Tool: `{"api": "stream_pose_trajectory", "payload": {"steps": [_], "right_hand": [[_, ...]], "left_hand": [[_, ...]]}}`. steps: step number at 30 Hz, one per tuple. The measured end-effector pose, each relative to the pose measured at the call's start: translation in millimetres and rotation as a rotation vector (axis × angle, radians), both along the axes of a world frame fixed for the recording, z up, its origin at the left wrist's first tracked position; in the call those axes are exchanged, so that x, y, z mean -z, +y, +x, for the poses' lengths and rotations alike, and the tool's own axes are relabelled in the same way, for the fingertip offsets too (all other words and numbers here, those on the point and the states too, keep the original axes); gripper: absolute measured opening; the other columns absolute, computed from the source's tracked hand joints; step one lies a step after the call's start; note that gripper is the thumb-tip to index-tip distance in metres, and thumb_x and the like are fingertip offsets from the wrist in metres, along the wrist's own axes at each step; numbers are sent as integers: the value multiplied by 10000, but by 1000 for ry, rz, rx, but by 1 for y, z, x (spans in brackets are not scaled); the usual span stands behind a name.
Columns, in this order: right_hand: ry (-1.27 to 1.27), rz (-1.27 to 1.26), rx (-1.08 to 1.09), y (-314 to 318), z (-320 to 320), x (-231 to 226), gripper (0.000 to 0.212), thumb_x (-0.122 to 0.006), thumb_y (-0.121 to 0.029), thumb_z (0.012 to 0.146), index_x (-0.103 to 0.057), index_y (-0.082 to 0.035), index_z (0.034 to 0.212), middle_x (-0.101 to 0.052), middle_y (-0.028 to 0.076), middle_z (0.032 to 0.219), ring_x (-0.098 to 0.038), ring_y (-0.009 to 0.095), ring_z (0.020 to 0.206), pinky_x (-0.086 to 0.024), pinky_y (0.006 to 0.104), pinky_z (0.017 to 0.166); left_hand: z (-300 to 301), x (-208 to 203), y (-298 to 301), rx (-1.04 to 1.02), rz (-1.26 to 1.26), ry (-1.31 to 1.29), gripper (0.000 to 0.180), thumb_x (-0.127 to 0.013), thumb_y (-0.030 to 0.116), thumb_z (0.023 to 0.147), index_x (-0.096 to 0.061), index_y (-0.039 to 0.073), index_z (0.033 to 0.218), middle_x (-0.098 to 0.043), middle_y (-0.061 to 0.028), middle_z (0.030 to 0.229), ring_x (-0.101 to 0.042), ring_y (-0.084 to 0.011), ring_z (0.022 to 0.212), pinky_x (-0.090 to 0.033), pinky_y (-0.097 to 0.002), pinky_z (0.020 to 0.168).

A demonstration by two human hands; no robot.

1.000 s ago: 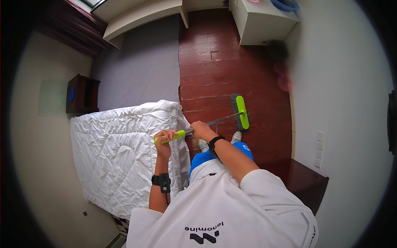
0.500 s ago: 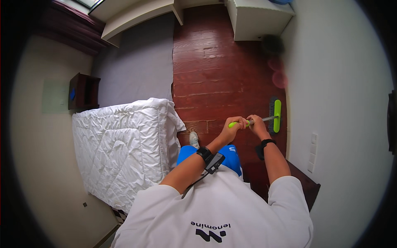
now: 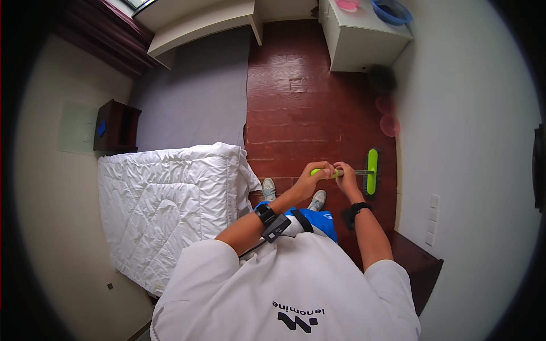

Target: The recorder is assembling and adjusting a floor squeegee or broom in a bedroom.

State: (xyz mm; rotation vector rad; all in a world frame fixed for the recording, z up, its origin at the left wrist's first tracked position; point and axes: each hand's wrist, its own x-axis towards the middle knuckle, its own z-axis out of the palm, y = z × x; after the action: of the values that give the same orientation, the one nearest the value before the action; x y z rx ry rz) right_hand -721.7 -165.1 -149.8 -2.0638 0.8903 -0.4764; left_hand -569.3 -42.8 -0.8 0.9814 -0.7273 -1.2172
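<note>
A push broom (image 3: 372,172) with a bright green head and dark bristles rests on the reddish-brown floor near the right wall. Its short-looking handle, foreshortened toward me, runs left from the head, grey with green grip parts. Around the handle's green top end my left hand (image 3: 314,177) is closed. Just to the right, my right hand (image 3: 346,179) grips the handle lower down. Both wrists wear black bands, and a small dark box is strapped by the left one.
A bed with a white quilt (image 3: 170,199) stands at left. Beyond it are a grey floor sheet (image 3: 193,91) and a dark nightstand (image 3: 116,128). A white cabinet (image 3: 367,48) at the far right bears a blue basin (image 3: 392,11). Pink round items (image 3: 390,125) sit along the wall.
The broom head has shifted slightly left and turned, its bristles now showing on the right side. Both hands still hold the handle. A second shoe has come into view.
</note>
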Motion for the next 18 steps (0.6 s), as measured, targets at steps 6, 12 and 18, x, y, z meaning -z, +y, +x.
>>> {"api": "stream_pose_trajectory", "payload": {"steps": [6, 12, 18], "right_hand": [[55, 170, -367, 97, 145, -37, 279, -628, 11, 734, -667, -56, 1002, -676, 185, 922, -652, 361, 908, -522, 416, 801], [238, 210, -866, 220, 294, -76, 192, -635, -75, 707, -688, -89, 892, -673, 182, 848, -649, 373, 855, -518, 444, 753], [232, 217, -1104, 332, 390, -97, 138, -638, -91, 691, -684, -85, 821, -684, 155, 847, -662, 355, 836, -529, 446, 723]], "left_hand": [[121, -29, 122, -178, -23, 98, 377, -468, 346, 901, -519, 35, 695, -512, -88, 778, -519, -255, 934, -352, -403, 953], [208, -69, 275, -555, -41, 30, 325, -458, 313, 860, -505, 43, 685, -498, -105, 752, -512, -255, 882, -340, -415, 993], [243, -78, 376, -898, -146, -106, 361, -427, 364, 866, -469, 76, 653, -470, -69, 658, -465, -210, 701, -399, -402, 818]]}}
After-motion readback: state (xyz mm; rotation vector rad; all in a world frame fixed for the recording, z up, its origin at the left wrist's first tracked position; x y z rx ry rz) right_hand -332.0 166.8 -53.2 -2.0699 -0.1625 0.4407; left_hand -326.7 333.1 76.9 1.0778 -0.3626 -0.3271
